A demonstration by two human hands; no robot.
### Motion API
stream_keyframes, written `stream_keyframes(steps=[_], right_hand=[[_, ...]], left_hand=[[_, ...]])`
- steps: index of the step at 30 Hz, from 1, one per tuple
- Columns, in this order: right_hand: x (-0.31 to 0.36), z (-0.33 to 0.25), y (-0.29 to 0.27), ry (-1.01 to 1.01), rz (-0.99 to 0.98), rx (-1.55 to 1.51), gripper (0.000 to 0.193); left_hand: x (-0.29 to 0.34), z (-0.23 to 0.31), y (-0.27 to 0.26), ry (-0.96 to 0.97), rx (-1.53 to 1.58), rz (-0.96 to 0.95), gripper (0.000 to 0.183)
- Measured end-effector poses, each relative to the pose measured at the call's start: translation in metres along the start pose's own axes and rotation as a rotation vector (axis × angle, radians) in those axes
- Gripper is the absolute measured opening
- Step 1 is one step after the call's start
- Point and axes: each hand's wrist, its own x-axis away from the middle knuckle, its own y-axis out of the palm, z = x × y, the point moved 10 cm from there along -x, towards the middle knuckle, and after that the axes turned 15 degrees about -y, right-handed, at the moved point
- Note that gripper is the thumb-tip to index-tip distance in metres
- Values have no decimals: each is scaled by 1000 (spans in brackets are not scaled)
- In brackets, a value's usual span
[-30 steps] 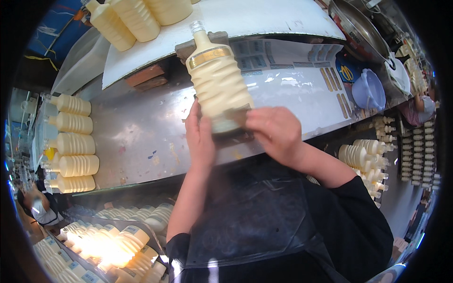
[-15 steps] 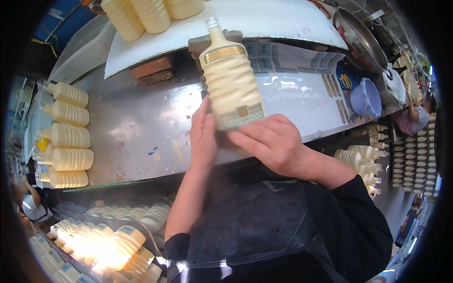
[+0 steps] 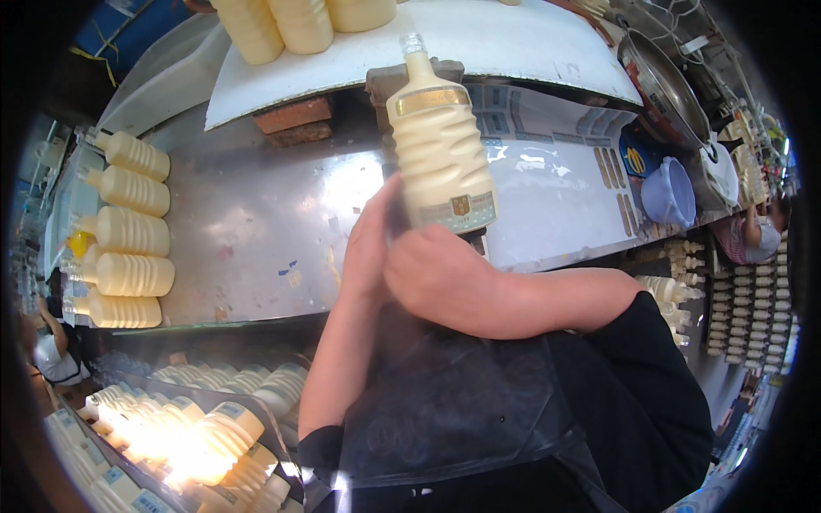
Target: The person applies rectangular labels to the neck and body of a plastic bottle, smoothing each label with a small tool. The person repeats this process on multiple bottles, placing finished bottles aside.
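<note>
A cream-coloured ribbed bottle (image 3: 440,145) lies on its side before me, its clear neck pointing away from me. A gold band crosses its shoulder, and a pale label strip (image 3: 462,208) with a small crest runs near its base. Along the bottle's left side my left hand (image 3: 369,244) has its fingers stretched out straight, the tips at the bottle's edge. My right hand (image 3: 436,274) is curled closed at the lower left of the base, beside my left hand. Its fingertips are hidden, so anything between them cannot be seen.
Several cream bottles (image 3: 132,231) lie at the table's (image 3: 248,222) left end. Bricks (image 3: 293,120) support a white board (image 3: 513,43) carrying more bottles. Label strips (image 3: 609,167) lie right, beside a blue bucket (image 3: 669,192). Crated bottles (image 3: 197,427) stand lower left; people work at both sides.
My right hand has moved left across the bottle's base and curled up, uncovering the label strip. My left hand stays at the bottle's left side. The whole view has shifted slightly.
</note>
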Motion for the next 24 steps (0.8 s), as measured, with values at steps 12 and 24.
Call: stream_keyframes(steps=[12,24], right_hand=[[148,93,-16,881,375,-287,26],[208,104,40,1116,378,-439,28]], left_hand=[[-4,-5,-10,70,-125,162,57],[-25,61,35,126,-280,332,98]])
